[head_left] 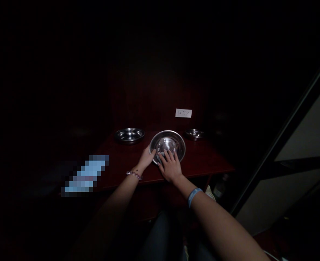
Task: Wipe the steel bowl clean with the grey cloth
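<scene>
A round steel plate (173, 142) stands tilted on the dark red wooden table (203, 161), its shiny face toward me. My left hand (146, 158) grips the plate's left rim with curled fingers. My right hand (171, 166) lies over the plate's lower part with fingers spread, pressing what looks like a small cloth against the metal; the cloth is mostly hidden under the fingers. A beaded bracelet is on my left wrist and a blue band on my right.
A second steel plate (129, 135) lies flat at the back left and a small steel bowl (194, 133) at the back right. A white socket panel (183, 113) sits on the dark wall behind. A blurred pale patch (85, 174) lies at the table's left. Surroundings are very dark.
</scene>
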Action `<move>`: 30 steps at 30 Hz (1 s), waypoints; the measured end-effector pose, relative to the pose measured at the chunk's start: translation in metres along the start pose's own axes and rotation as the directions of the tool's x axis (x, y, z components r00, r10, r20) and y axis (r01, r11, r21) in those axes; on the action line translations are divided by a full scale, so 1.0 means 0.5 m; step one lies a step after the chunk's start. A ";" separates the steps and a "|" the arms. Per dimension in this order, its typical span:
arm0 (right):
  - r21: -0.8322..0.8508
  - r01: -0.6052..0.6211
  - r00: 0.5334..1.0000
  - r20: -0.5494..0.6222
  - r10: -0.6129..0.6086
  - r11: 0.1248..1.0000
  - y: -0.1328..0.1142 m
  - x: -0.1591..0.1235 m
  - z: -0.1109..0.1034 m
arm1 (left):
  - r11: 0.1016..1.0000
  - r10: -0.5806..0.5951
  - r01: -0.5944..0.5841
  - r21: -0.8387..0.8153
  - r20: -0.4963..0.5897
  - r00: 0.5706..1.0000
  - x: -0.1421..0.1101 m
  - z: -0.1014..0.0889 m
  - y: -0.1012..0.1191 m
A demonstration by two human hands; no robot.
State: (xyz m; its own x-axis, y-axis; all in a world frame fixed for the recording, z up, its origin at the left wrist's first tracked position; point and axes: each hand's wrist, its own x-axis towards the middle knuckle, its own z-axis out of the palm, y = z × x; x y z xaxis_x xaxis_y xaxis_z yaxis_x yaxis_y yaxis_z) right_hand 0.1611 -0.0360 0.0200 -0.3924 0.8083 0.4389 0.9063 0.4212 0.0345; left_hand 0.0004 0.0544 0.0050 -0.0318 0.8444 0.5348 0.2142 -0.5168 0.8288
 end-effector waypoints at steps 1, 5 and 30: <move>-0.003 0.002 1.000 0.001 -0.002 1.000 0.000 -0.005 -0.003 | 1.000 0.005 -0.005 0.004 -0.004 1.000 -0.001 0.000 0.001; 0.012 0.000 1.000 0.027 -0.001 1.000 0.002 -0.021 -0.017 | 0.999 0.029 -0.029 0.024 -0.006 1.000 -0.001 0.001 0.003; 0.057 0.007 0.991 0.133 -0.015 0.998 0.043 -0.015 -0.055 | 0.999 0.024 -0.025 0.026 0.003 1.000 -0.001 -0.003 0.004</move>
State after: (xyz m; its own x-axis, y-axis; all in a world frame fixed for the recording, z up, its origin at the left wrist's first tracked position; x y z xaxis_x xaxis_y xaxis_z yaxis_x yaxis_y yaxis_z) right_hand 0.1880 -0.0442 0.0424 -0.4232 0.8496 0.3146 0.8930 0.4499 -0.0136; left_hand -0.0007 0.0526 0.0067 -0.0240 0.8319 0.5545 0.2401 -0.5336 0.8109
